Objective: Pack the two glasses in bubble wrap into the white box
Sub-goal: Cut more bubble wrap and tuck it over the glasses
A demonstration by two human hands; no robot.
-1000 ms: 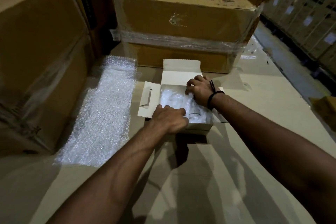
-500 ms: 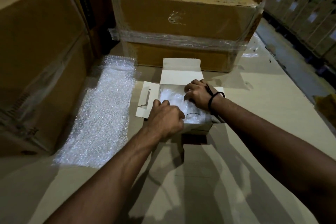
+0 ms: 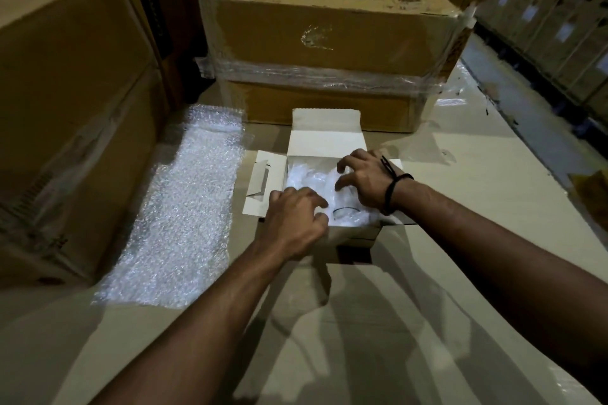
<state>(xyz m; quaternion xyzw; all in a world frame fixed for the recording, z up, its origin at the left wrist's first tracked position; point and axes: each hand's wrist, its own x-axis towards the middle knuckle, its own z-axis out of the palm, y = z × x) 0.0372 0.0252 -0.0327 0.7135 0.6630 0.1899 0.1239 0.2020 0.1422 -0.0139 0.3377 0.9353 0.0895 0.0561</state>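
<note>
Cardboard surface (image 3: 460, 174) | white box (image 3: 325, 141): crinkly bubble wrap (image 3: 309, 179) | both hands inside

Both hands, left hand (image 3: 296, 223) and right hand (image 3: 365, 179), press bubble-wrapped glasses (image 3: 316, 182) inside the open white box (image 3: 325, 138).

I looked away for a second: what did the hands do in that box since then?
The right hand opened from a closed fist to spread fingers over the bubble-wrapped glasses. The left hand shifted from the near rim to reach over the wrap. The white box, its flaps and the bubble wrap sheet stayed put.
</note>
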